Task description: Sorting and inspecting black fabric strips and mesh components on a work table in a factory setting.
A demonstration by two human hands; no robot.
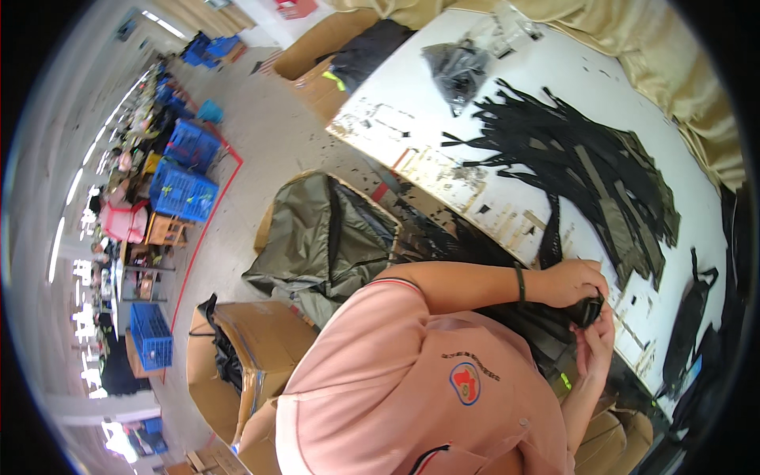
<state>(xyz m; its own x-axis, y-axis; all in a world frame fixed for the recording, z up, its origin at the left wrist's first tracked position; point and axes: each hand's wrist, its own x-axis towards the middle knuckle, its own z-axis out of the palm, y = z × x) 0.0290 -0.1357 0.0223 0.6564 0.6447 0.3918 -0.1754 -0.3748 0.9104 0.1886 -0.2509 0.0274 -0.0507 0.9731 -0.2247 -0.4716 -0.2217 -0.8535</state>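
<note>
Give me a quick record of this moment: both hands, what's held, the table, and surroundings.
Left hand: closed on a small black item; exact kind unclear
Right hand: fingers at the same item
Table: white, with worn patches
On table: spread pile of black and olive fabric pieces; plastic bag with dark contents
Beside table: olive cloth heaped in a carton
Left background: blue crates on the floor
</note>
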